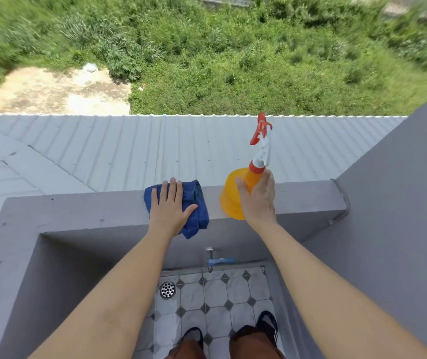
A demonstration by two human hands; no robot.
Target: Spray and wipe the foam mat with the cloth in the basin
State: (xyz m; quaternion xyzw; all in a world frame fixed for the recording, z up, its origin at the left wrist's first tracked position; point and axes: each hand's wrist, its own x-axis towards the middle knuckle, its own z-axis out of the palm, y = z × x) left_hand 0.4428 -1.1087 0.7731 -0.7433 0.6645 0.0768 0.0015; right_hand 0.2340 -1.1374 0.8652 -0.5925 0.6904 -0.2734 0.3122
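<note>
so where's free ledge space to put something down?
Bare grey ledge left of the blue folded cloth, under the left hand. More right of the orange spray bottle, which the right hand touches. The gap between them is tight.

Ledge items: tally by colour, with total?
Blue: 1, the folded cloth, left hand resting flat on it.
Orange: 1, the spray bottle, red-and-white trigger head, right hand against its side.
Total: 2 on the grey ledge.
</note>
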